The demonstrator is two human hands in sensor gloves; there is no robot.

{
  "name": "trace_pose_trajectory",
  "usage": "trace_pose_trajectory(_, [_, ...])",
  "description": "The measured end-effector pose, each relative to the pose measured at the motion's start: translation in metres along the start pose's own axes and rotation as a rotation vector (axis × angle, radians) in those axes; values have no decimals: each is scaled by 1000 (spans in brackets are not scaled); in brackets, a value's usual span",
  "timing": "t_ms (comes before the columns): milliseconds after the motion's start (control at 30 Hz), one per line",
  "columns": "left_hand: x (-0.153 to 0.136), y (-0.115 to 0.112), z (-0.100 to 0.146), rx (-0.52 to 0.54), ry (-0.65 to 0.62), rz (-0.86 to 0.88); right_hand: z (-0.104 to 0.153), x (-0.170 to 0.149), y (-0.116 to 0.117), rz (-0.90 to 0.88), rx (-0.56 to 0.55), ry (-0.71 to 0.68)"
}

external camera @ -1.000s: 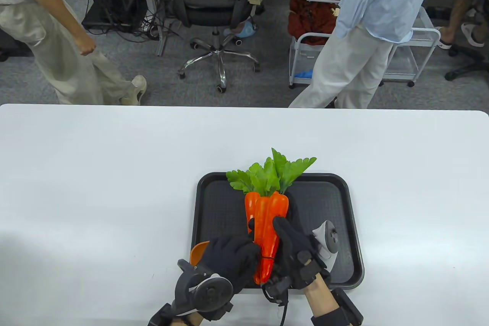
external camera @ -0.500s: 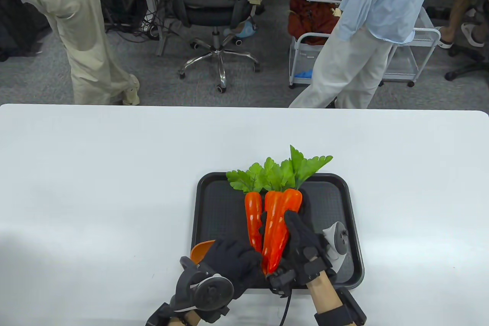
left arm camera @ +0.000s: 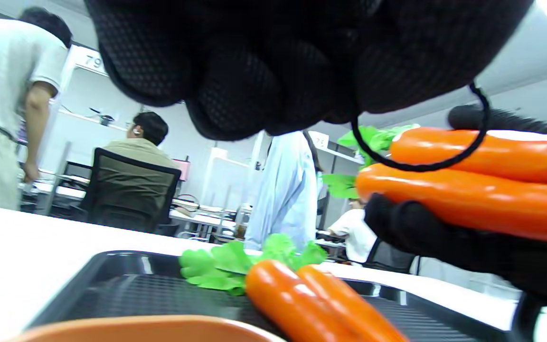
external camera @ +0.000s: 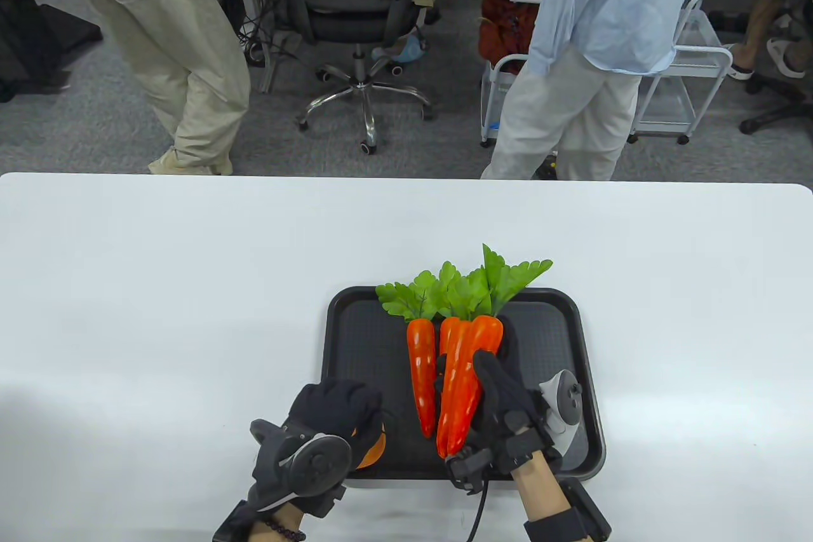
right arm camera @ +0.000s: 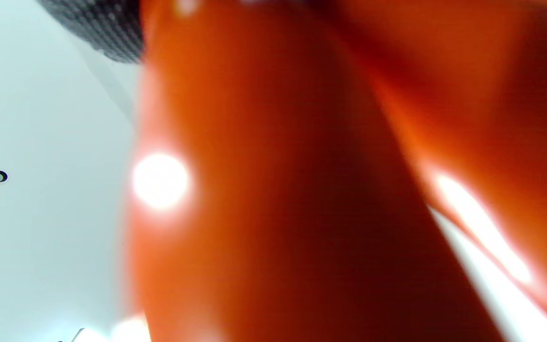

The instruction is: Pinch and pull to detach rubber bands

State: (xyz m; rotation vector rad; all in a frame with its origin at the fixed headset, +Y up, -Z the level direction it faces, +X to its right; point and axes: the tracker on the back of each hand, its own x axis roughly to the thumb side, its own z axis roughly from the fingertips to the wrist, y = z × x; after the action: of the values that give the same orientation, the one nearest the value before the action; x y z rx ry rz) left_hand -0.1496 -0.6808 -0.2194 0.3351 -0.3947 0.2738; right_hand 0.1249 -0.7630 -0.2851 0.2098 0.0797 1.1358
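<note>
Three orange toy carrots with green leaves are over a black tray [external camera: 552, 326]. My right hand [external camera: 483, 389] grips two carrots [external camera: 462, 370] together, tips pointing at me; they fill the right wrist view [right arm camera: 302, 190]. The third carrot [external camera: 421, 377] lies loose on the tray to their left. My left hand [external camera: 356, 405] is closed at the tray's front left corner. In the left wrist view its fingers [left arm camera: 302, 95] pinch a black rubber band [left arm camera: 425, 167] that hangs as a free loop in front of the held carrots [left arm camera: 468, 190].
An orange bowl [external camera: 373, 450] sits under my left hand at the tray's front left corner, and it also shows in the left wrist view [left arm camera: 136, 330]. The white table [external camera: 159, 313] surrounds the tray. People and an office chair are beyond the far edge.
My left hand has pulled back left and toward me with the band. The bundle has come apart: one carrot now lies alone on the tray. My right hand stays on the other two.
</note>
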Motion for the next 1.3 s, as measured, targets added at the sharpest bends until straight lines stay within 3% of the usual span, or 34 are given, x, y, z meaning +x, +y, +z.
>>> trace_pose_trajectory(567, [-29, -17, -9, -239, 157, -155, 1, -1, -1, 9, 9, 21])
trace_pose_trajectory(1300, [10, -49, -13, -399, 35, -545, 1, 0, -2, 0, 17, 24])
